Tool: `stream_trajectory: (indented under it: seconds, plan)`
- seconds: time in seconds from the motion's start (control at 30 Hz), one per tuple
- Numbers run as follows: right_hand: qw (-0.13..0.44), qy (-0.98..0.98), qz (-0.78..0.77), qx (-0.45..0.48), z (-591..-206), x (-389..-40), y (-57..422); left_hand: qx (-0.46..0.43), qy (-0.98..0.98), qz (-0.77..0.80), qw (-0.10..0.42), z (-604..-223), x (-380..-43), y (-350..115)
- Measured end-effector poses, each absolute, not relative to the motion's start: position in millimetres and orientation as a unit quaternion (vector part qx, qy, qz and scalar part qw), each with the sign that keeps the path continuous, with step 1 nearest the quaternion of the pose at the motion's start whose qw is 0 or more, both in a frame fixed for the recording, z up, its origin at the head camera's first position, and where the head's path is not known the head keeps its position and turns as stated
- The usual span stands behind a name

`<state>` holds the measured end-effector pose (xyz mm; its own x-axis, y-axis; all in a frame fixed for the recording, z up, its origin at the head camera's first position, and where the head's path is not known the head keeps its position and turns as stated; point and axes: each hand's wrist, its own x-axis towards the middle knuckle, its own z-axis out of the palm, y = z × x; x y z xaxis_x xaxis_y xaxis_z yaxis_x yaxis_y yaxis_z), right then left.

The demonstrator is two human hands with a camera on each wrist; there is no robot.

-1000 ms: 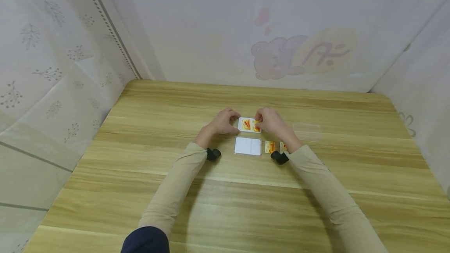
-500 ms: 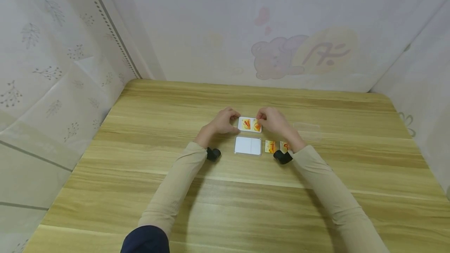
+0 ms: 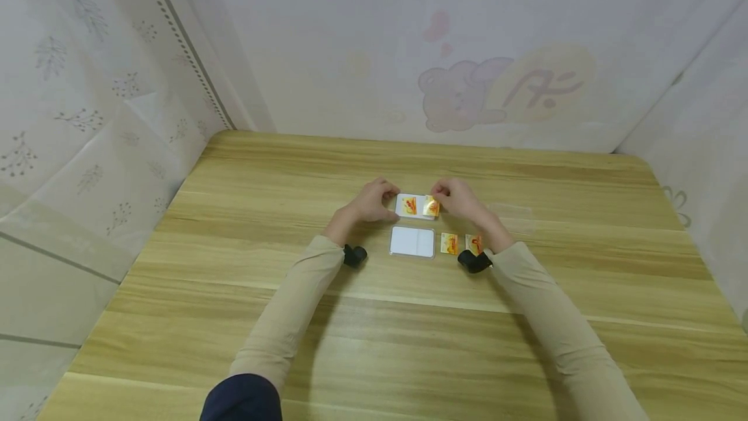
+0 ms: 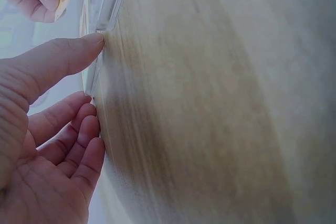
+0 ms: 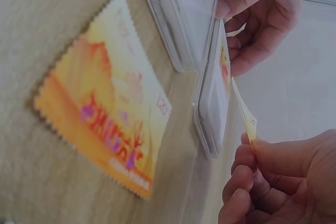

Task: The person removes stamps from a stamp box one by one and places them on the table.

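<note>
Right hand (image 3: 459, 199) pinches a stamp (image 3: 431, 207), its gripped corner hidden; left hand (image 3: 371, 203) holds a white case (image 3: 419, 207).

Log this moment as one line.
left hand: grips far case; right hand: pinches stamp over case's right end; near case: white, stampless; two stamps: on table

Right wrist view: "120" on a corner of the stamp (image 5: 102, 98) lying on the desk (image 5: 21, 40), decimal mark unclear. White lettering along its lower edge, too blurred to read; pale marks toward the opposite edge, also illegible. "120" again on the held stamp (image 5: 247, 114), pinched in the right fingers (image 5: 294, 158). Head view: stamp in case (image 3: 409, 205), marks too small. Wall cloth (image 3: 315, 51): big lettering cut off at top, unreadable; 1 stylised sign on the yellow oval (image 3: 575, 60) beside the printed bear (image 3: 447, 99), unreadable.
</note>
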<state>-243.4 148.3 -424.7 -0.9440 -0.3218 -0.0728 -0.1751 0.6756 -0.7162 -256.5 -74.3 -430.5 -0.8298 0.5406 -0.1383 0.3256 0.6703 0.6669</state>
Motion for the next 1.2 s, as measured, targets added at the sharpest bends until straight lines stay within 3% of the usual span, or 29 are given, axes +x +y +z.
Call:
stream_trajectory:
  seconds: [0.67,1.2]
  plan:
    - [0.128,0.904,-0.391,-0.115,-420,-241,169,0.249,0.903,0.312,0.157,-430,-256,-74]
    - [0.113,0.912,-0.379,-0.113,-417,-239,191,0.249,0.902,0.315,0.157,-431,-257,-75]
